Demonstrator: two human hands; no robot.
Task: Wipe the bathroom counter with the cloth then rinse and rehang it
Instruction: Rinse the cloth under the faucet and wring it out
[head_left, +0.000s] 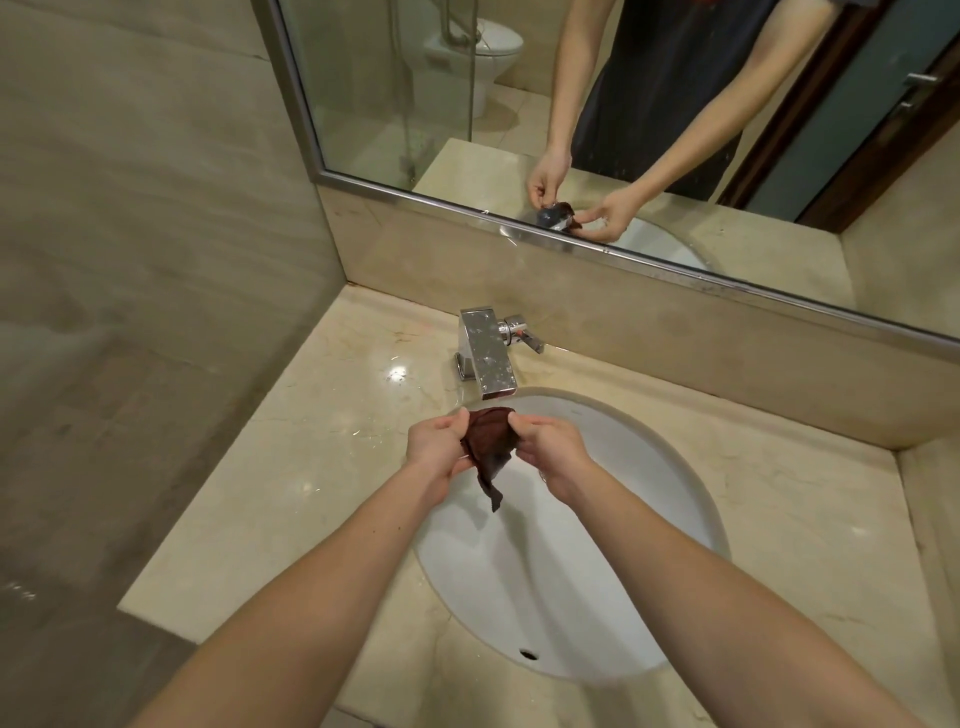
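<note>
A small dark brown cloth (488, 449) hangs bunched between both hands, just below the spout of the chrome faucet (488, 358). My left hand (439, 449) pinches its left side and my right hand (553, 452) grips its right side. One corner of the cloth dangles down over the white oval sink (623, 519). No water stream is visible from the spout. The beige marble counter (311, 467) surrounds the basin and looks wet and glossy to the left of the faucet.
A framed mirror (623, 130) runs along the back wall above a marble backsplash and reflects my arms, a toilet and a door. A tiled wall closes the left side. The counter's raised edge stands at the right.
</note>
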